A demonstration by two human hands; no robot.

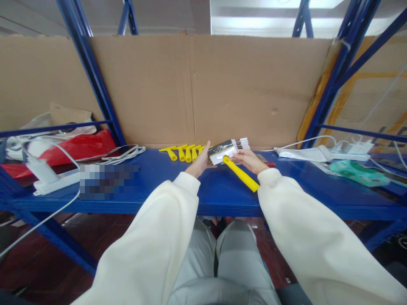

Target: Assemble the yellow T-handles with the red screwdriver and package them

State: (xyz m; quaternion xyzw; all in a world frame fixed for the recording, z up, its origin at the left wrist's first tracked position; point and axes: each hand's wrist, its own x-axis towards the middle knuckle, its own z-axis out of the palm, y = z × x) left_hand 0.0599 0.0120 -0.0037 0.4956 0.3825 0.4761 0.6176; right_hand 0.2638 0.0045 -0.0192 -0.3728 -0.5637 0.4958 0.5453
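Note:
My left hand [201,164] is closed on the left edge of a flat black-and-white packet [220,151], thumb up along its side. The fingers of my right hand [249,160] are closed at the packet's right edge. A yellow tool with a long tubular handle [242,174] slants from the packet's front down to the right, beside my right cuff. Whether it is fixed to the packet cannot be made out. Several similar yellow tools [188,153] lie in a row behind my left hand. Beyond the packet is a row of black pieces with white ends [243,143].
The blue shelf [152,178] has a cardboard back wall [238,84] and blue posts. On the left are a power strip [59,180], a phone [119,152], cables and a red bag [85,146]. A green packet [359,173] and a white pouch [303,153] lie right.

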